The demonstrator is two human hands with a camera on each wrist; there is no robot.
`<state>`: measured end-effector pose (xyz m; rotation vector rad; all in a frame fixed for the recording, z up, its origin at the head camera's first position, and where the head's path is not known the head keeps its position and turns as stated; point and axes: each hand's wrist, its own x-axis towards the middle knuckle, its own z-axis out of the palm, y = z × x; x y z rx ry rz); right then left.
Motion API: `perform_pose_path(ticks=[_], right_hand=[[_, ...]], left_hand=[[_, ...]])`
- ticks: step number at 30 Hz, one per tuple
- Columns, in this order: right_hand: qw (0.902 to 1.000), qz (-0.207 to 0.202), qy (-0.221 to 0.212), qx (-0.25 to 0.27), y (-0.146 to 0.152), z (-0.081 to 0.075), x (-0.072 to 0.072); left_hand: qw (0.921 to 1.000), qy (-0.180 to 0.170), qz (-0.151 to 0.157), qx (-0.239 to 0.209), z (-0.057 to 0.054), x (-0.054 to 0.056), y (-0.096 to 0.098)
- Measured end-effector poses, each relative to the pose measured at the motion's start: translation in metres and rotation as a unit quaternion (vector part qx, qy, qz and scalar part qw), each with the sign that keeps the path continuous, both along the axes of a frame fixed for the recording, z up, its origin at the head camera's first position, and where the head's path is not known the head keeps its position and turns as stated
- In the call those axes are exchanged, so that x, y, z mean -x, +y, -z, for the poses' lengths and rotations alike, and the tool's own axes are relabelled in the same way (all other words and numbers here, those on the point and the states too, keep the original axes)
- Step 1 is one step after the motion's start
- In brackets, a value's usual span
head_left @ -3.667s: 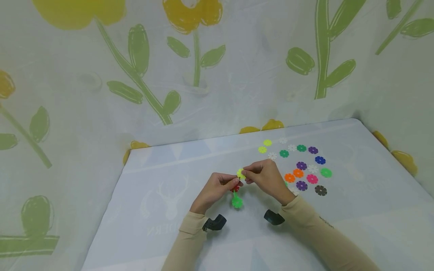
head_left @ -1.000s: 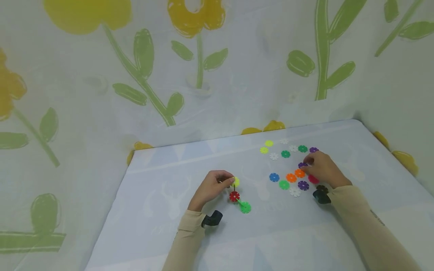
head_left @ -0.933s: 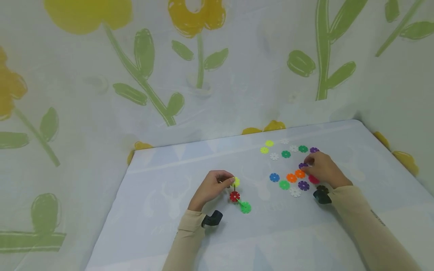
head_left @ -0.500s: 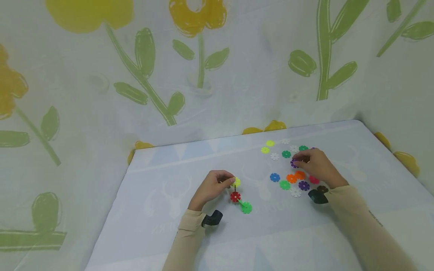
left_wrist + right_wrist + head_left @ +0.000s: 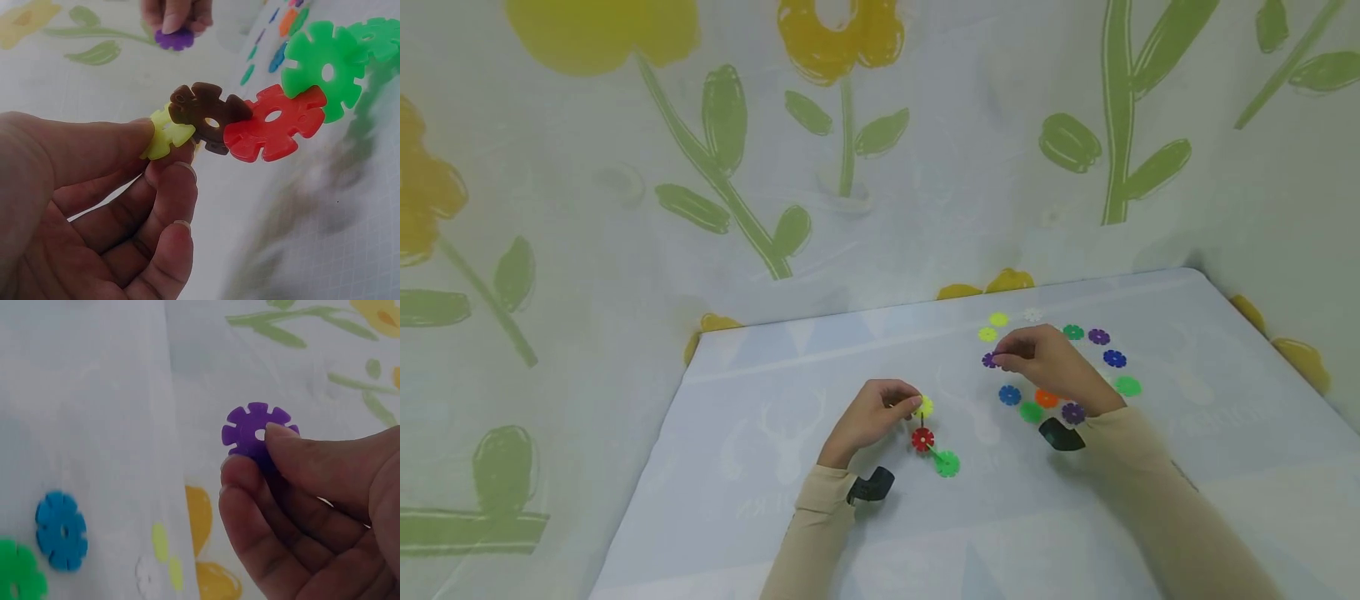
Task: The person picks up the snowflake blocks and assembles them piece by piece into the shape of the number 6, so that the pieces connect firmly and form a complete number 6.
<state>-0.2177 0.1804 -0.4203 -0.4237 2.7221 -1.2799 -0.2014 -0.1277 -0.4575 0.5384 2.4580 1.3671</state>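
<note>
My left hand (image 5: 868, 417) pinches the yellow notched plastic disc (image 5: 170, 134) between thumb and fingers. From it extends a linked chain: a brown disc (image 5: 209, 115), a red disc (image 5: 275, 128), a bright green disc (image 5: 322, 69) and another green disc (image 5: 382, 39) at the far end. In the head view the chain hangs down to the right of that hand. My right hand (image 5: 1051, 362), off to the right over the table, pinches a single purple notched disc (image 5: 250, 428) by its edge, apart from the chain.
Loose discs are scattered on the right of the white table (image 5: 737, 433), among them a blue disc (image 5: 1010, 395), a green disc (image 5: 1032, 412) and an orange disc (image 5: 1047, 398). Two yellow discs (image 5: 992, 327) lie farther back. My right hand and sleeve hide several others. A flower-printed curtain (image 5: 925, 233) surrounds the table.
Both hands were together at the yellow disc; then my right hand moved over the loose discs, picked up a purple one and carried it left. My left hand kept its grip on the yellow disc.
</note>
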Motion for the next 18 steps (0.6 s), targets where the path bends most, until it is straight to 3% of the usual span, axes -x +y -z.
perform_pose_path(ticks=[10,18], right_hand=[[0.9964,-0.06,0.008,0.059,-0.03,0.011,0.003],[0.993,-0.1,0.032,0.054,-0.044,0.022,0.002]], left_hand=[[0.9999,-0.016,-0.004,0.005,0.0,0.001,0.001],[0.9998,-0.018,-0.008,0.003,0.001,0.001,0.0]])
